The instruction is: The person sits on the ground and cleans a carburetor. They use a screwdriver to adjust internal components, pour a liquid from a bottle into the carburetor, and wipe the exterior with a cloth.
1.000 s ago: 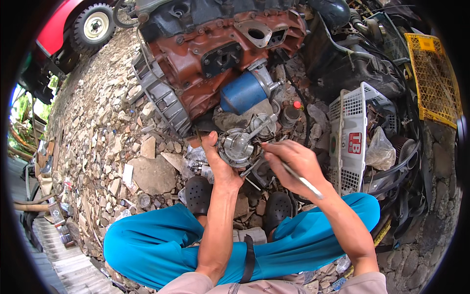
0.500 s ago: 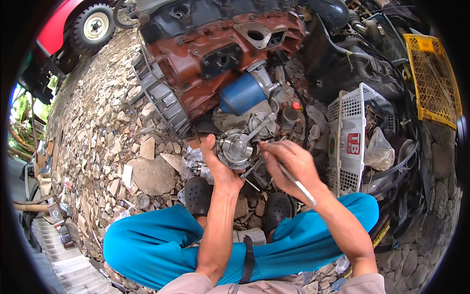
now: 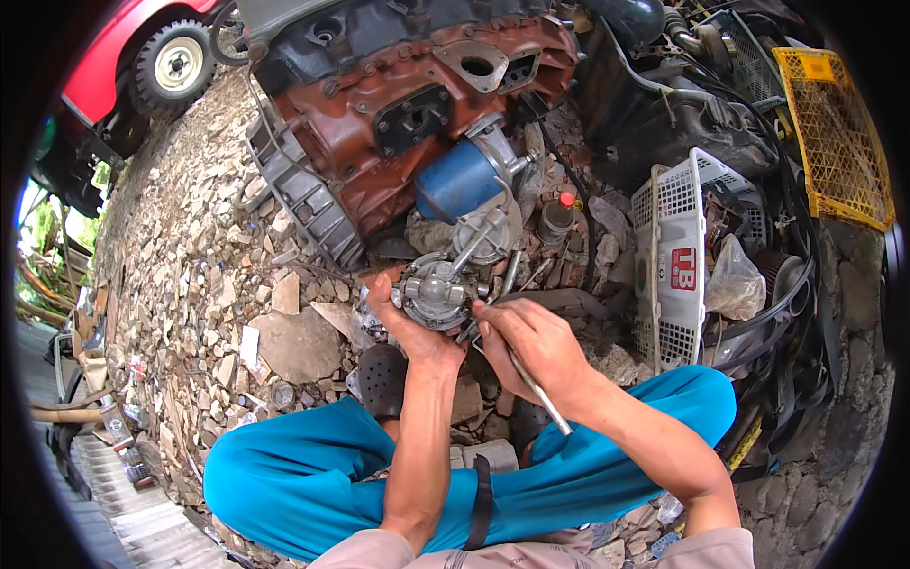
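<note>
My left hand [image 3: 417,337] is closed round a round silvery metal assembly [image 3: 433,294], which has short fittings and a round top. A second silvery round part [image 3: 483,234] lies just beyond it, below the blue cylinder [image 3: 455,180] mounted on the red-brown engine [image 3: 341,128]. My right hand [image 3: 526,341] is closed on a slim metal tool [image 3: 545,396], its fingertips at the right side of the held assembly. The tool's near end sticks out past the palm toward my right forearm; its far tip is hidden among fingers and metal.
My crossed legs [image 3: 284,465] and dark shoes are below. Rubble covers the ground. At right are a white crate [image 3: 668,313], a yellow crate [image 3: 844,142], hoses and parts. A bottle with a red cap [image 3: 559,220] stands beside the engine; a red vehicle [image 3: 95,76] is at upper left.
Both hands and the held assembly have shifted left. My right hand is also a little lower, with the tool at a steeper angle. The scene's edges have shifted slightly.
</note>
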### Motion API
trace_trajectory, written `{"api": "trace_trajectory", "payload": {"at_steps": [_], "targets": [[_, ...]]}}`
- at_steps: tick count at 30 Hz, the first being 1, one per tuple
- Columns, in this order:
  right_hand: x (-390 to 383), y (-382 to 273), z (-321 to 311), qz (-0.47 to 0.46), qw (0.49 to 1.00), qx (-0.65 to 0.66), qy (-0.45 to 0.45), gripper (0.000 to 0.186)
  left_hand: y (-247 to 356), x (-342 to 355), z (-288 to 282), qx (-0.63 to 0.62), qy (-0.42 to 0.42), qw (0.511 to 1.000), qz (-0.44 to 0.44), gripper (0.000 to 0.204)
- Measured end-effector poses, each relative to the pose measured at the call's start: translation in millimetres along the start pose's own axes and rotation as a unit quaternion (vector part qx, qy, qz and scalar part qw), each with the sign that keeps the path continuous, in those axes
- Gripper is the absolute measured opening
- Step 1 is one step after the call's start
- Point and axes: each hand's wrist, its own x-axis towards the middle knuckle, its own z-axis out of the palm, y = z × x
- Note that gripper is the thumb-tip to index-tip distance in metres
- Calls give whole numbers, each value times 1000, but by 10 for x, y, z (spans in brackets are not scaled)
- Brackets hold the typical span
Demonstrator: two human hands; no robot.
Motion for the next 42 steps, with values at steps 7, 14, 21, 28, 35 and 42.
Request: {"api": "trace_trajectory", "payload": {"at_steps": [7,14,21,28,35,42], "targets": [[116,78,-141,52,996,67,-6,16,55,2,135,8,124,992,14,63],[115,73,-142,68,993,94,-38,11,113,-43,62,6,52,999,-12,55],[84,10,-84,-9,998,46,-33,21,85,26,7,23,63,998,-6,54],[30,71,-101,20,998,52,-35,13,119,7,101,20,51,998,-19,55],[120,9,-184,95,994,56,-3,12,123,-93,288,-13,49,998,-26,62],[-17,-33,12,35,998,44,-16,14,35,-203,293,-28,-5,999,-26,53]]}}
